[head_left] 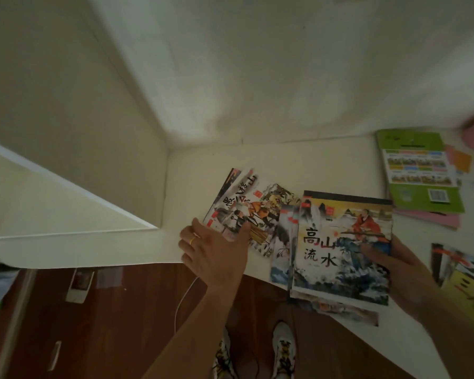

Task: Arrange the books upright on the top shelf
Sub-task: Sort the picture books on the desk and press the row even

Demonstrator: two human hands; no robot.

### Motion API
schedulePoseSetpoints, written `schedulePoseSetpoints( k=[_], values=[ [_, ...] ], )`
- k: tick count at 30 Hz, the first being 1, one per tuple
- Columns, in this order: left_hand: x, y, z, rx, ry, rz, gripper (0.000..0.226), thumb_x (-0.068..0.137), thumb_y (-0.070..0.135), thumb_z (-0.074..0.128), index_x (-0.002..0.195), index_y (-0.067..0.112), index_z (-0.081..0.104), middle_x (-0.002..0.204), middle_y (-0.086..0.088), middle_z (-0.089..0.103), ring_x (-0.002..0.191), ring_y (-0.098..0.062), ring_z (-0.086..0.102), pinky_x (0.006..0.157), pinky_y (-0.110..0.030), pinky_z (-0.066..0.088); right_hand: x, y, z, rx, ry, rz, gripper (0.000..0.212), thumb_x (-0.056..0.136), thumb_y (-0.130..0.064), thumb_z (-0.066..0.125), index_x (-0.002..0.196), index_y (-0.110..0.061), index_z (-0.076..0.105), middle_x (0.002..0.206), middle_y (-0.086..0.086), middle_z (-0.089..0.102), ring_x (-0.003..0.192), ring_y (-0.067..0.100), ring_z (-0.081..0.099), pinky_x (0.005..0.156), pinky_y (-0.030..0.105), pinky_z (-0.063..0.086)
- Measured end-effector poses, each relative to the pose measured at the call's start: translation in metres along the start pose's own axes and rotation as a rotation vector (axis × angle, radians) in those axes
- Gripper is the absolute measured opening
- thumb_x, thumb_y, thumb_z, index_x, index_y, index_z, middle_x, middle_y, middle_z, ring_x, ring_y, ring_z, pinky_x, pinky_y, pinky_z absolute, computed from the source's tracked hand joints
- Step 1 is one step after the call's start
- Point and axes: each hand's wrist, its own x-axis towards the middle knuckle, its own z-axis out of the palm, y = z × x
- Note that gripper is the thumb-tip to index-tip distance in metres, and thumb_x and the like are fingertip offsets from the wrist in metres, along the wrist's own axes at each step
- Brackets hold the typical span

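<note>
Nearest the person, two sneakers [283, 351] stand on the dark wooden floor [107, 324], and a thin white cable [184, 296] runs up toward the shelf edge. Above them the left hand [214, 250], a gold ring [193, 240] on one finger, grips the lower corner of a small stack of picture books [246, 212] lying flat and fanned on the white shelf [326, 165], thumb on the top cover. To its right, the right hand [402, 269] holds a second stack of books [342, 247], thumb pressed on the cover with the red-robed figure, the rest of its fingers hidden beneath; this stack overhangs the front edge. Just right of that hand another book [460, 272] lies flat, blurred. Beyond the right hand, toward the back wall [257, 77], a green booklet [419, 170] rests on pink and orange sheets [433, 217].
</note>
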Motion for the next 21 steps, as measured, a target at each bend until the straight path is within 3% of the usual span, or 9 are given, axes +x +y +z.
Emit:
schedulePoseSetpoints(
  k=[2, 5, 7, 9, 13, 17, 19, 21],
  values=[
    [0.004, -0.002, 0.001, 0.077, -0.061, 0.022, 0.115, 0.062, 0.082, 0.074, 0.143, 0.009, 0.037, 0.144, -0.017, 0.036, 0.132, -0.037, 0.036, 0.105, -0.049, 0.037, 0.005, -0.003, -0.002, -0.019, 0.035, -0.013, 0.035, 0.08, -0.02, 0.075, 0.115, -0.021, 0.07, 0.107, -0.003, 0.077, 0.113, 0.026, 0.067, 0.096, 0.045, 0.049],
    [0.021, -0.007, 0.007, 0.01, -0.165, 0.173, 0.106, 0.062, 0.069, 0.083, 0.144, 0.02, 0.039, 0.144, -0.01, 0.032, 0.131, -0.032, 0.033, 0.106, -0.045, 0.035, 0.018, -0.021, -0.002, -0.103, 0.047, -0.019, 0.005, 0.091, -0.006, 0.066, 0.093, -0.007, 0.07, 0.084, -0.001, 0.078, 0.104, 0.031, 0.067, 0.097, 0.047, 0.048],
    [0.035, -0.003, 0.007, 0.007, -0.27, 0.299, 0.103, 0.061, 0.063, 0.087, 0.145, 0.029, 0.039, 0.142, -0.007, 0.03, 0.129, -0.029, 0.029, 0.105, -0.04, 0.034, 0.028, -0.036, 0.005, -0.144, 0.02, -0.032, 0.012, 0.092, -0.004, 0.066, 0.082, -0.011, 0.068, 0.076, -0.004, 0.074, 0.095, 0.026, 0.066, 0.095, 0.046, 0.045],
    [0.047, 0.007, 0.004, 0.027, -0.379, 0.42, 0.097, 0.062, 0.057, 0.088, 0.144, 0.038, 0.04, 0.139, -0.005, 0.029, 0.128, -0.026, 0.028, 0.105, -0.038, 0.034, 0.038, -0.047, 0.017, -0.176, -0.001, -0.031, 0.014, 0.093, -0.004, 0.066, 0.084, -0.014, 0.067, 0.083, -0.002, 0.072, 0.094, 0.023, 0.064, 0.088, 0.038, 0.045],
    [0.039, 0.033, 0.003, 0.087, -0.438, 0.626, 0.068, 0.084, 0.032, 0.078, 0.143, 0.041, 0.046, 0.14, -0.007, 0.029, 0.125, -0.028, 0.037, 0.102, -0.039, 0.044, 0.057, -0.041, 0.036, -0.218, 0.03, 0.032, 0.008, 0.093, -0.002, 0.067, 0.087, -0.002, 0.063, 0.083, 0.015, 0.063, 0.083, 0.028, 0.058, 0.078, 0.036, 0.043],
    [0.006, 0.037, 0.014, -0.131, -0.232, 0.313, 0.043, 0.096, 0.016, 0.063, 0.138, 0.013, 0.052, 0.121, -0.008, 0.061, 0.109, -0.023, 0.059, 0.086, -0.027, 0.043, 0.058, -0.022, 0.043, -0.178, 0.146, 0.104, 0.011, 0.093, -0.002, 0.068, 0.104, -0.002, 0.066, 0.099, 0.023, 0.07, 0.092, 0.036, 0.065, 0.092, 0.048, 0.05],
    [-0.005, 0.034, 0.02, -0.213, -0.243, 0.2, 0.027, 0.096, 0.013, 0.062, 0.123, 0.012, 0.066, 0.113, -0.005, 0.071, 0.106, -0.022, 0.065, 0.092, -0.031, 0.047, 0.053, -0.014, 0.041, -0.162, 0.18, 0.104, 0.02, 0.095, -0.003, 0.066, 0.114, -0.007, 0.067, 0.103, 0.014, 0.072, 0.095, 0.031, 0.066, 0.091, 0.047, 0.05],
    [-0.006, 0.033, 0.019, -0.358, -0.294, 0.106, 0.027, 0.091, 0.009, 0.066, 0.117, 0.015, 0.073, 0.11, -0.002, 0.074, 0.106, -0.02, 0.068, 0.1, -0.033, 0.052, 0.048, -0.008, 0.038, -0.119, 0.195, 0.113, 0.023, 0.095, -0.005, 0.067, 0.117, -0.011, 0.067, 0.109, 0.01, 0.073, 0.099, 0.029, 0.067, 0.097, 0.048, 0.05]
  ],
)
